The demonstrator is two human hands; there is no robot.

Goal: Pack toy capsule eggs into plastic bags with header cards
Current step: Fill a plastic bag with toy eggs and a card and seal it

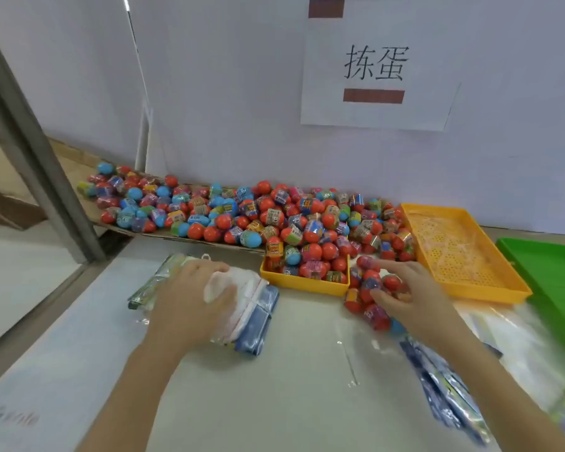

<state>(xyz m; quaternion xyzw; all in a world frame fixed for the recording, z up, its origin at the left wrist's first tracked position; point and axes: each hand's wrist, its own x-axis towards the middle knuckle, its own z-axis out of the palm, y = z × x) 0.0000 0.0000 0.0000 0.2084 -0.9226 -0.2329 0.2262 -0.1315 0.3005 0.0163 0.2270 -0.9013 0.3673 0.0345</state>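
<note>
A long heap of red, blue and multicoloured capsule eggs [248, 210] lies along the wall. A small yellow bin [302, 282] in front of it holds more eggs. My left hand [190, 301] rests on a stack of plastic bags with blue header cards [255, 308], fingers curled round a crumpled clear bag. My right hand [408, 298] grips a clear bag filled with several eggs [369, 295] on the table, just right of the yellow bin. That bag's blue header card [444, 386] trails back under my right forearm.
A perforated yellow tray [454, 252] sits at the right, with a green tray [555, 282] beyond it. Loose clear bags [519, 337] lie by the green tray. A paper sign [375, 66] hangs on the white wall. A metal post [30, 148] stands at left.
</note>
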